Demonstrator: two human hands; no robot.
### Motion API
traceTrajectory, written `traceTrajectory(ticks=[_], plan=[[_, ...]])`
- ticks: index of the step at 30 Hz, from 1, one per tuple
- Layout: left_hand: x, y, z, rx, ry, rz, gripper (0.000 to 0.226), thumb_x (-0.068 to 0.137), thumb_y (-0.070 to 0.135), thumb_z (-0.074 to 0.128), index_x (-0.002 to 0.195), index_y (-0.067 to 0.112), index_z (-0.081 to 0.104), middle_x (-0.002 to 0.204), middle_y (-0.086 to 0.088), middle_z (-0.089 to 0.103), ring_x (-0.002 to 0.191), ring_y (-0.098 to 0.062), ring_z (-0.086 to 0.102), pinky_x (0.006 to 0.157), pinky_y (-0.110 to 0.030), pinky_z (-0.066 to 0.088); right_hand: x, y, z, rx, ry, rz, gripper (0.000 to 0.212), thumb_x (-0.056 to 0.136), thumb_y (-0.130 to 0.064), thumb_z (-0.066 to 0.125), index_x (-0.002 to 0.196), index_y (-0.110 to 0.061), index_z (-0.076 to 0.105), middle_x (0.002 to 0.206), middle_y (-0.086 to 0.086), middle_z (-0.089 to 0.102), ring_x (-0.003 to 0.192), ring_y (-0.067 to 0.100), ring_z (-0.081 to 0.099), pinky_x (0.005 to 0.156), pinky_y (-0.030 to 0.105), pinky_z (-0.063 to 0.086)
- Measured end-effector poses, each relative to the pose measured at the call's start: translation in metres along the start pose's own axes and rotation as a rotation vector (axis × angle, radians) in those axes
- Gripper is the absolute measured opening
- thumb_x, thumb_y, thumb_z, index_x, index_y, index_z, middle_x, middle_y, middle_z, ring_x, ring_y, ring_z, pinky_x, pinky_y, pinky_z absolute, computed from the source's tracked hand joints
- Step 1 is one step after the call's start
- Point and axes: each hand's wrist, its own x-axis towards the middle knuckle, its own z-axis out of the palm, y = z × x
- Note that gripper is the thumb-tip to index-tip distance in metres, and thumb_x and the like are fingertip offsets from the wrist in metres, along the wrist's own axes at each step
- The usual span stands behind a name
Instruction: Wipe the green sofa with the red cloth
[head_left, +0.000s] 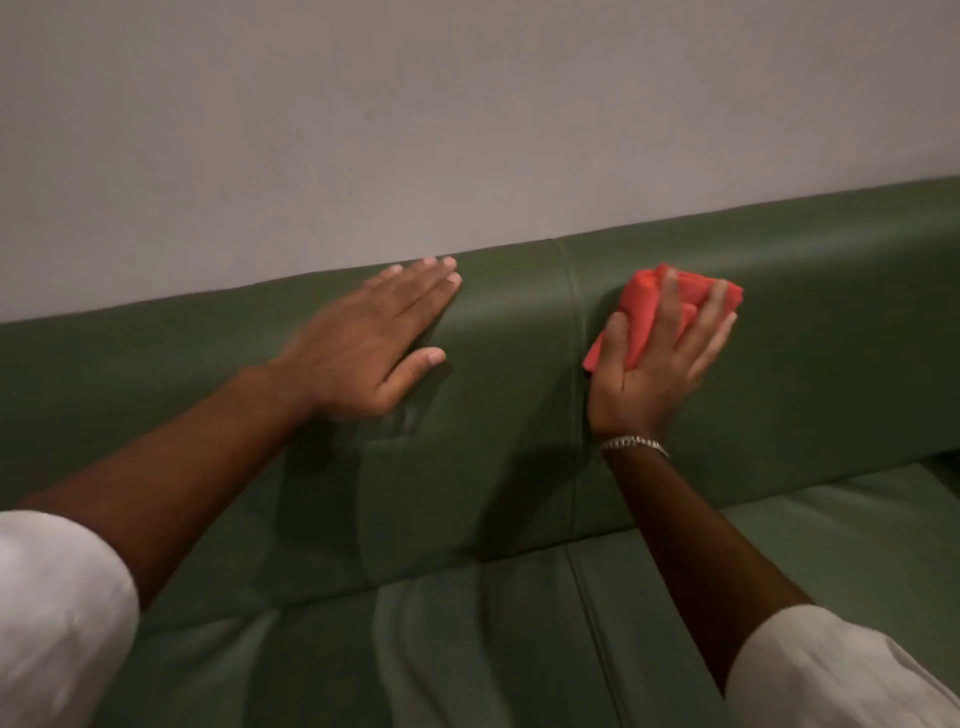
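The green sofa (810, 332) fills the lower half of the view, its backrest running along the wall and its seat cushions below. My right hand (649, 364) presses a bunched red cloth (644, 306) against the upper backrest, just right of a vertical seam. Fingers spread over the cloth, and part of it is hidden under the palm. My left hand (374, 338) lies flat on the backrest left of the seam, fingers together, holding nothing. A metal bracelet sits on my right wrist.
A plain grey wall (415, 130) rises right behind the backrest. A seam (574, 332) divides the backrest into two sections, and a matching seam (597, 623) splits the seat cushions. White sleeves cover my upper arms at both lower corners.
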Motion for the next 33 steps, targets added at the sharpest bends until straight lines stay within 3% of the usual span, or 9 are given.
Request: traceTrajectory(ticks=[2, 5, 9, 12, 17, 21, 25, 30, 33], plan=[[-0.022, -0.021, 0.001, 0.034, 0.014, -0.040, 0.074, 0.096, 0.050, 0.022, 0.155, 0.006, 0.020, 0.164, -0.016, 0.022, 0.153, -0.027, 0.018, 0.126, -0.039, 0.014, -0.006, 0.006, 0.008, 0.045, 0.013, -0.010, 0.057, 0.093, -0.038, 0.056, 0.146, -0.023, 0.042, 0.162, 0.017, 0.020, 0.150, 0.038, 0.014, 0.122, 0.052, 0.021], [-0.046, -0.041, 0.005, 0.074, 0.041, -0.058, 0.074, 0.097, 0.050, 0.024, 0.155, 0.005, 0.020, 0.163, -0.018, 0.024, 0.152, -0.028, 0.020, 0.125, -0.042, 0.018, -0.014, -0.029, 0.032, 0.129, 0.168, 0.322, 0.058, 0.092, -0.048, 0.047, 0.146, -0.028, 0.041, 0.163, 0.012, 0.020, 0.149, 0.037, 0.016, 0.120, 0.054, 0.024], [-0.065, -0.060, 0.010, 0.110, 0.068, -0.071, 0.074, 0.096, 0.049, 0.026, 0.153, 0.003, 0.023, 0.161, -0.020, 0.026, 0.151, -0.030, 0.022, 0.124, -0.043, 0.021, -0.068, -0.045, 0.049, -0.058, -0.004, -0.184, 0.055, 0.093, -0.044, 0.050, 0.145, -0.033, 0.039, 0.163, 0.012, 0.021, 0.151, 0.035, 0.012, 0.120, 0.048, 0.018], [-0.083, -0.078, 0.015, 0.143, 0.099, -0.115, 0.076, 0.096, 0.051, 0.025, 0.153, 0.001, 0.023, 0.160, -0.023, 0.028, 0.150, -0.033, 0.025, 0.124, -0.045, 0.022, -0.077, -0.066, 0.071, 0.085, 0.146, 0.138, 0.052, 0.094, -0.042, 0.049, 0.143, -0.026, 0.045, 0.160, 0.016, 0.027, 0.148, 0.039, 0.019, 0.119, 0.047, 0.022], [-0.105, -0.095, 0.025, 0.217, 0.184, -0.191, 0.078, 0.096, 0.055, 0.025, 0.151, -0.001, 0.025, 0.157, -0.025, 0.032, 0.148, -0.037, 0.028, 0.123, -0.048, 0.024, -0.148, -0.057, 0.074, -0.108, -0.253, -0.592, 0.050, 0.093, -0.050, 0.044, 0.139, -0.030, 0.050, 0.158, 0.011, 0.025, 0.148, 0.041, 0.019, 0.119, 0.057, 0.020], [-0.105, -0.095, 0.037, 0.233, 0.270, -0.252, 0.077, 0.097, 0.056, 0.025, 0.149, -0.001, 0.029, 0.155, -0.026, 0.036, 0.147, -0.038, 0.031, 0.123, -0.049, 0.022, -0.152, -0.057, 0.083, -0.019, -0.124, -0.139, 0.054, 0.095, -0.048, 0.044, 0.145, -0.025, 0.041, 0.160, 0.024, 0.020, 0.150, 0.043, 0.010, 0.123, 0.046, 0.012], [-0.116, -0.092, 0.050, 0.263, 0.381, -0.366, 0.074, 0.097, 0.055, 0.026, 0.149, 0.002, 0.030, 0.152, -0.024, 0.042, 0.143, -0.039, 0.037, 0.121, -0.050, 0.024, -0.193, -0.045, 0.075, -0.233, -0.376, -0.693, 0.053, 0.091, -0.047, 0.049, 0.142, -0.033, 0.043, 0.156, 0.017, 0.024, 0.146, 0.044, 0.017, 0.117, 0.064, 0.020], [-0.142, -0.073, 0.087, 0.361, 0.418, -0.530, 0.084, 0.095, 0.059, 0.028, 0.155, 0.003, 0.012, 0.161, -0.024, 0.022, 0.151, -0.039, 0.017, 0.121, -0.061, 0.009, -0.180, -0.069, 0.097, -0.089, -0.130, -0.205, 0.057, 0.094, -0.049, 0.043, 0.147, -0.028, 0.039, 0.161, 0.020, 0.017, 0.151, 0.041, 0.007, 0.121, 0.053, 0.011], [-0.165, -0.066, 0.106, 0.354, 0.380, -0.543, 0.087, 0.094, 0.059, 0.031, 0.156, 0.005, 0.000, 0.164, -0.022, 0.009, 0.152, -0.037, 0.005, 0.120, -0.061, -0.005, -0.200, -0.064, 0.094, -0.264, -0.369, -0.775, 0.055, 0.090, -0.046, 0.055, 0.142, -0.036, 0.045, 0.160, 0.013, 0.026, 0.149, 0.043, 0.017, 0.118, 0.061, 0.015]])
